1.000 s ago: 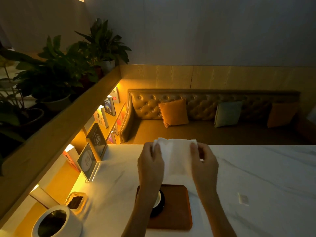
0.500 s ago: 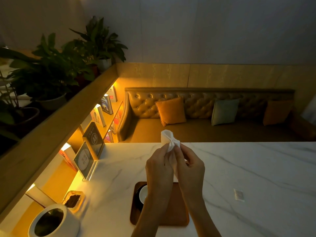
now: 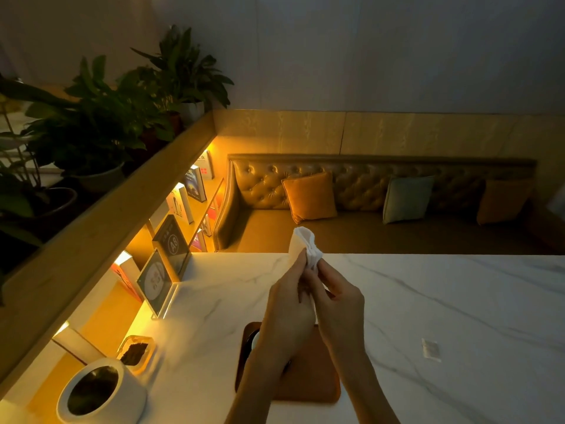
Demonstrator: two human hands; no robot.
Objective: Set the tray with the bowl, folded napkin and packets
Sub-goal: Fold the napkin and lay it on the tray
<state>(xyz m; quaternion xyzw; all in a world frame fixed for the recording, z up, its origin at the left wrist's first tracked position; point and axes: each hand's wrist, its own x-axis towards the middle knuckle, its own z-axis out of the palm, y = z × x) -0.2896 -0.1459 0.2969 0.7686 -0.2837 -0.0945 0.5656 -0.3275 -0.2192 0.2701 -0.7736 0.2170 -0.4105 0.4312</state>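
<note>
A white napkin (image 3: 306, 247), folded narrow, sticks up between my two hands above the marble table. My left hand (image 3: 290, 304) and my right hand (image 3: 337, 304) pinch it together, fingertips meeting. Below them lies a brown wooden tray (image 3: 312, 381) near the table's front edge. A dark bowl with a pale inside (image 3: 253, 339) sits on the tray's left part, mostly hidden by my left wrist. One small pale packet (image 3: 431, 348) lies flat on the table to the right of the tray.
A white round container (image 3: 101, 393) stands at the front left, with a small dish of dark pieces (image 3: 136, 353) behind it. Clear sign stands (image 3: 159, 280) rise at the table's left edge. A bench with cushions (image 3: 308, 195) runs behind the table.
One second ago the napkin was spread wide between my hands. My hands have come together and the napkin is now folded narrow between them.
</note>
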